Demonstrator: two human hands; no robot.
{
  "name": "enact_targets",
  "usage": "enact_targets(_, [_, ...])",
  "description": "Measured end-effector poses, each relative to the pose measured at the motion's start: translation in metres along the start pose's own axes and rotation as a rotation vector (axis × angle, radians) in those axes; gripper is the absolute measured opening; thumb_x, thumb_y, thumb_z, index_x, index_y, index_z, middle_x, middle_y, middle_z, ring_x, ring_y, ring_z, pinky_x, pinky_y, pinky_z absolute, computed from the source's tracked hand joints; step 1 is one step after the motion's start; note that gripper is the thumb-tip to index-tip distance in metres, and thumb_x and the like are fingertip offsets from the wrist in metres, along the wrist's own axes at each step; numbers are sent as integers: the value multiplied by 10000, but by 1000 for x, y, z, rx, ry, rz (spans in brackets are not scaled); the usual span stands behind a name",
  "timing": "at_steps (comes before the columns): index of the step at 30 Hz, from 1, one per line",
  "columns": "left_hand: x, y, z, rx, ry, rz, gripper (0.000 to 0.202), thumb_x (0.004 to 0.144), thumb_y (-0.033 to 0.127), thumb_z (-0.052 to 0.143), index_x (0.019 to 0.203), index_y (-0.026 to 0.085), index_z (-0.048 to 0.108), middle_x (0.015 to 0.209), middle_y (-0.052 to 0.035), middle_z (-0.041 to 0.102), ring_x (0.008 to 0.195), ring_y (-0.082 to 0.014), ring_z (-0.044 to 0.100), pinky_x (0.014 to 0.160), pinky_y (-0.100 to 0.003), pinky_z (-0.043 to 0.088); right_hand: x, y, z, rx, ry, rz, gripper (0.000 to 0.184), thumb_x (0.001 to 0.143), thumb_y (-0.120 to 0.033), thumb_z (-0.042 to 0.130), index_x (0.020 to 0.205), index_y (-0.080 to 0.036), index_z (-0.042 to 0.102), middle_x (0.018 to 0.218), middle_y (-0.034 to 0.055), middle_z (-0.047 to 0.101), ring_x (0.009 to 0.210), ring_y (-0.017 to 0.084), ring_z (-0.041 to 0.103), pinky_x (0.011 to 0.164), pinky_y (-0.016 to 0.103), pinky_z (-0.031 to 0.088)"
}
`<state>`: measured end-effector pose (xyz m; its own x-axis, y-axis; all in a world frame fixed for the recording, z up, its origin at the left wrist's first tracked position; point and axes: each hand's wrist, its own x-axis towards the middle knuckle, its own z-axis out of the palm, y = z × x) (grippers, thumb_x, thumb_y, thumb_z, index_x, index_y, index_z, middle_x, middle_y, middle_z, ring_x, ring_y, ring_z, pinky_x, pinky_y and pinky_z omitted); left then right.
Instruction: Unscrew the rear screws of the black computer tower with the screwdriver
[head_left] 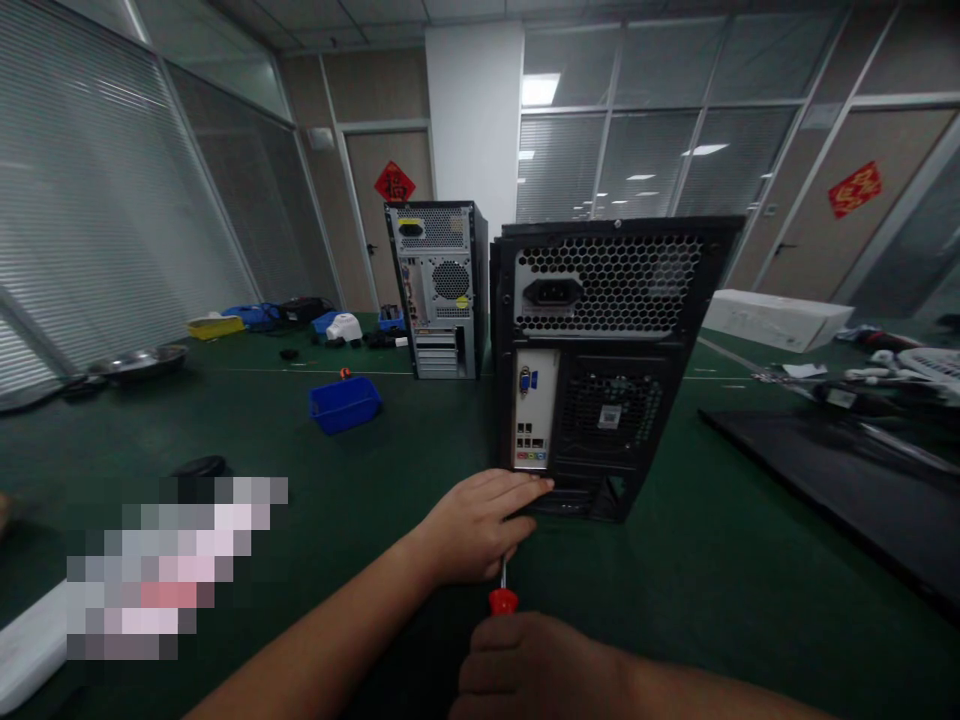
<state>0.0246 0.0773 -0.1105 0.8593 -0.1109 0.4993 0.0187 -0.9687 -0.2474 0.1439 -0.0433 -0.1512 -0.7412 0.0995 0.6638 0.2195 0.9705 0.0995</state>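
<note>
A black computer tower (645, 360) stands upright, its back panel with the power socket and ports facing me. My left hand (484, 520) lies against the lower left of that panel, fingers stretched out and somewhat apart. Close below it, my right hand (532, 665) is closed around a screwdriver (503, 602) with a red handle. The screwdriver's metal shaft points up and away, and its tip is hidden behind my left hand. I cannot tell whether the left thumb touches the shaft.
A second computer tower (442, 290) stands behind on the left. A blue bin (345, 403) sits left of it. On the right lie a black panel (832, 490), a white box (776, 318) and assorted cables. A metal bowl (142, 362) rests at far left on the green table (420, 450).
</note>
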Motion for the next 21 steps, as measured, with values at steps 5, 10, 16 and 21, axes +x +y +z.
enact_targets(5, [0,0,-1,0,-20,-1,225,842,177,589,1037,170,703,1528,-105,525,1338,-263,539,1113,-420,470,13,1,-12,-37,101,-17,318,1133,-253,304,1062,-115,581,951,-30,656,880,82,553,778,242,443])
enact_targets(10, [0,0,-1,3,-19,-6,219,842,171,596,1034,173,700,1537,-103,516,1349,-262,534,1114,-423,467,10,-3,-17,-90,74,-15,324,1134,-227,307,1098,-132,615,887,-12,639,925,86,562,776,244,414])
enact_targets(16, [0,0,-1,4,-21,-11,229,825,181,593,1024,172,706,1537,-101,517,1344,-269,538,1106,-426,474,3,-4,-11,-73,38,56,241,1116,-267,405,1046,-155,606,877,-39,642,823,85,547,765,254,403])
enact_targets(21, [0,1,-1,-2,-28,-15,246,825,176,596,1042,168,709,1539,-104,514,1353,-265,534,1115,-418,471,-4,-4,1,-87,-110,50,183,1018,-332,628,1055,-163,568,797,-38,593,735,97,525,720,239,408])
